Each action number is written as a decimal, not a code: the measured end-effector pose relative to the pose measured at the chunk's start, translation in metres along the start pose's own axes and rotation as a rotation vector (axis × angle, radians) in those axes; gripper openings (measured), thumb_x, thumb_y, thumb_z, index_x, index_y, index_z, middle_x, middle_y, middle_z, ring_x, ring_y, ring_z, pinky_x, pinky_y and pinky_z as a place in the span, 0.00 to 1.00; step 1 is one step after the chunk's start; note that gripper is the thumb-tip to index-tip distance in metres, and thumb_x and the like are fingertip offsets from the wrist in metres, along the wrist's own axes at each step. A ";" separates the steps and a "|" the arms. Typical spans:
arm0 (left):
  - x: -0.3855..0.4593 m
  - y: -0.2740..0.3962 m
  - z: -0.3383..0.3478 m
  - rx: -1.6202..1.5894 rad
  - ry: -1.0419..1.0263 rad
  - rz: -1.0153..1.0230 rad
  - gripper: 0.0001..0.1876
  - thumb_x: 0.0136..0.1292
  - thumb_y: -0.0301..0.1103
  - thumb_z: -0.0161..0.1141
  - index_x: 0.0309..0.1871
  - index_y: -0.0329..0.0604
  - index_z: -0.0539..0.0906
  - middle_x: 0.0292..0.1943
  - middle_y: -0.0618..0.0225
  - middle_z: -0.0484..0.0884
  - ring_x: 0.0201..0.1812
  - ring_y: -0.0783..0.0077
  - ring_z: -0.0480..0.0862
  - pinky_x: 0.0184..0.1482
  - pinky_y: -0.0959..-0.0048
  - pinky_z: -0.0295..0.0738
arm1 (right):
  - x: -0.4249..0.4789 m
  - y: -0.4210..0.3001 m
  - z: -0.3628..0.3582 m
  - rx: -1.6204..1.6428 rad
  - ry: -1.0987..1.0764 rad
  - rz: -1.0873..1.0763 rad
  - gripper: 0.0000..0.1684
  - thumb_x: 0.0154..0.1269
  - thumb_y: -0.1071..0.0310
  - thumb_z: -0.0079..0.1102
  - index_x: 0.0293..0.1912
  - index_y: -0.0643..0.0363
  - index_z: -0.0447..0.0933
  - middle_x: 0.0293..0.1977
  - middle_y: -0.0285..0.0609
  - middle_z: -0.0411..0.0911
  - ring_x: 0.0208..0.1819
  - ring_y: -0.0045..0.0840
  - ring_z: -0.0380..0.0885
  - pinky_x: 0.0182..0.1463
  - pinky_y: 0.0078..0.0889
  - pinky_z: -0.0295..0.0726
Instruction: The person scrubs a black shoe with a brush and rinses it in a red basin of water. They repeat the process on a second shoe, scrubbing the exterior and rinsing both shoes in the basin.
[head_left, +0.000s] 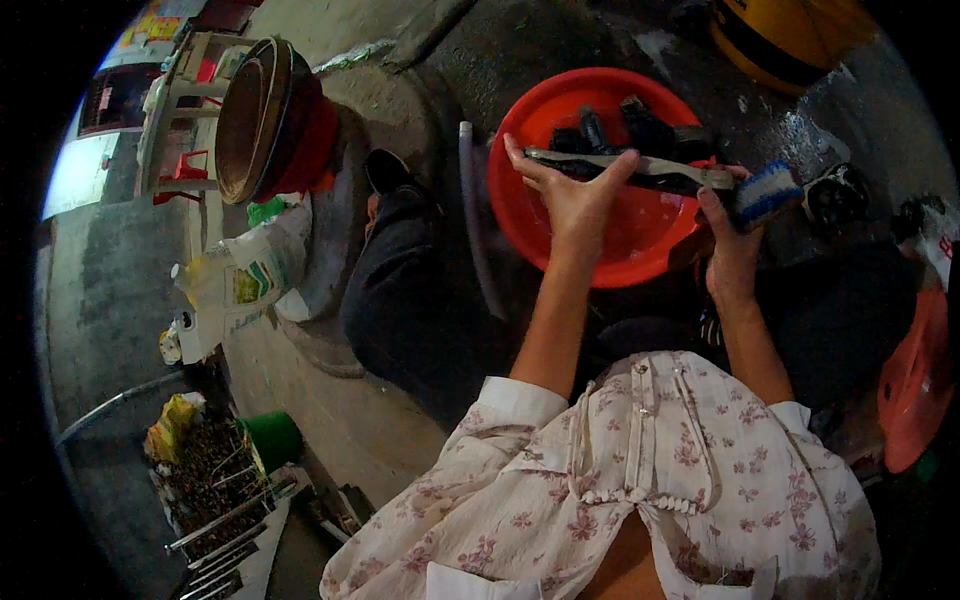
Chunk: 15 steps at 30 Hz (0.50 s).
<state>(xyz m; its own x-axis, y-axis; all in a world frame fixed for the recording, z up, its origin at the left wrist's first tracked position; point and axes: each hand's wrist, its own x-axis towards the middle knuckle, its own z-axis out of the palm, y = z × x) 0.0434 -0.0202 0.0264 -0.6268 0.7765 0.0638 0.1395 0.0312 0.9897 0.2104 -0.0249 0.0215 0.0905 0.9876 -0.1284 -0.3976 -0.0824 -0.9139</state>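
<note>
My left hand (574, 202) grips one end of a long dark item with a pale edge (664, 166), probably a shoe seen side-on. At its other end, my right hand (731, 255) holds a scrub brush with blue and white bristles (769, 193); the fingers behind are partly hidden. Both hands are raised over a red plastic basin (517, 232). Several dark, wet-looking pieces (649, 127) lie along the basin's far side, their kind hard to tell. Right of the brush sits a round dark object with a whitish, foamy-looking rim (836, 196).
A pale hose or pipe (474, 210) lies left of the basin. A yellow container (795, 37) stands at the far right, and a stack of tubs (262, 120) at the left. Plastic jugs (247, 277), a green pot (271, 441) and a pinkish-red plastic object (915, 382) are around me.
</note>
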 end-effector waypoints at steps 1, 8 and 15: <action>0.001 0.000 -0.001 -0.069 -0.005 -0.013 0.64 0.46 0.38 0.79 0.76 0.36 0.39 0.75 0.46 0.44 0.76 0.53 0.49 0.76 0.62 0.43 | 0.001 0.001 0.001 0.014 -0.008 -0.023 0.30 0.56 0.76 0.71 0.57 0.56 0.69 0.48 0.38 0.77 0.49 0.23 0.78 0.54 0.28 0.79; 0.016 -0.002 -0.011 -0.227 -0.007 0.065 0.49 0.56 0.35 0.72 0.75 0.36 0.51 0.72 0.52 0.55 0.73 0.60 0.56 0.73 0.66 0.50 | 0.001 0.008 0.000 0.078 -0.033 -0.024 0.29 0.57 0.76 0.69 0.57 0.56 0.69 0.48 0.37 0.77 0.49 0.22 0.78 0.55 0.28 0.78; 0.017 -0.005 -0.014 -0.342 -0.019 0.000 0.28 0.68 0.33 0.62 0.68 0.42 0.66 0.57 0.62 0.74 0.54 0.70 0.76 0.60 0.70 0.70 | 0.004 0.002 0.000 0.117 -0.002 -0.001 0.30 0.57 0.73 0.70 0.58 0.57 0.68 0.46 0.35 0.76 0.46 0.21 0.78 0.54 0.27 0.78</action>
<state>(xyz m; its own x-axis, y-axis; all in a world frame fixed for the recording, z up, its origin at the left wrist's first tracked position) 0.0212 -0.0158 0.0242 -0.6121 0.7882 0.0642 -0.1279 -0.1787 0.9755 0.2102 -0.0208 0.0185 0.0893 0.9879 -0.1266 -0.5013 -0.0652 -0.8628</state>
